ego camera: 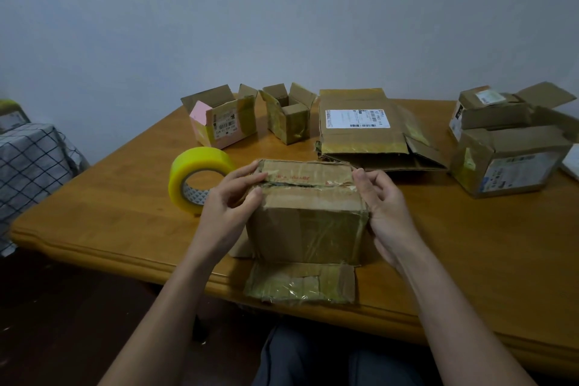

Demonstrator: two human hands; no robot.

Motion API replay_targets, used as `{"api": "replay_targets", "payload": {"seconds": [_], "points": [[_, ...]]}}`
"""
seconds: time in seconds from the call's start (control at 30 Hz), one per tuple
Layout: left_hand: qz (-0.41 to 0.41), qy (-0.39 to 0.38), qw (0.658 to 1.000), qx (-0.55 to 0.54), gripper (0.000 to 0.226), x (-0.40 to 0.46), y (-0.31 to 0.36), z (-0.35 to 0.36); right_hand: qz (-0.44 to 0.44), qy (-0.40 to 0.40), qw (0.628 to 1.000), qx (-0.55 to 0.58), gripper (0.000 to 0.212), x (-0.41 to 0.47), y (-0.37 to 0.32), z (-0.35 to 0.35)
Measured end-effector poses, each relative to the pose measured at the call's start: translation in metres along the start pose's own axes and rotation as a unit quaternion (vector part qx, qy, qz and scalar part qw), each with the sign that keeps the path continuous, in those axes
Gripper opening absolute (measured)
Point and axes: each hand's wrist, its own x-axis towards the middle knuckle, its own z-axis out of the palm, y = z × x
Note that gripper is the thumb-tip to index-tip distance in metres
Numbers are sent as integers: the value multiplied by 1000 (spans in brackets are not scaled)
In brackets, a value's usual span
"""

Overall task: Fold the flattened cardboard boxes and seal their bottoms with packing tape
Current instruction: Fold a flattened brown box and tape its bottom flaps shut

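1. Left hand (227,197) and right hand (380,197) grasp opposite sides of the worn brown cardboard box (305,213), thumbs pressing its folded top flaps.
2. It stands near the wooden table's (125,213) front edge.
3. A yellow packing-tape roll (195,177) stands just left.

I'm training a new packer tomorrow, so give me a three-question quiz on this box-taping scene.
1. True or false: the roll of yellow tape lies flat on the table.
2. Which hands hold the closed flaps of the near box? A) left hand only B) right hand only C) both
3. What lies behind the near box, with a white shipping label facing up?

Key: 1. False, it stands on its edge. 2. C. 3. The flattened box.
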Motion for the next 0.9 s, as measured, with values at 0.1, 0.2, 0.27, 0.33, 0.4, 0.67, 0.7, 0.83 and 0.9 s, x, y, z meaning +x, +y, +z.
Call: {"api": "replay_targets", "payload": {"seconds": [0.1,0.2,0.27,0.33,0.4,0.67,0.7,0.83,0.9], "points": [[5,3,1000,-13,30,-2,-1,-1,-3,-9,1000,7,53,-2,-5,3],[14,-10,1000,1,30,-2,-3,-3,-2,-12,1000,-11,52,3,-8,5],[21,-19,999,18,31,-1,-3,-5,-4,-7,998,-59,51,7,-10,5],[23,-25,999,43,37,1,-2,-7,1,-7,996,-87,53,11,-11,3],[25,-29,998,52,41,1,-2,-10,5,-17,998,-52,60,13,-13,3],[9,1,1000,-2,31,-4,-4,-5,45,18,998,-28,20,10,-9,5],[5,7,1000,-9,31,-5,-5,-5,45,19,998,-32,19,9,-10,5],[-15,-1,1000,-20,30,-5,-3,-6,48,27,997,-48,19,9,-12,6],[-25,-27,999,-1,31,-3,0,-10,36,25,995,-93,21,7,-18,6]]}}
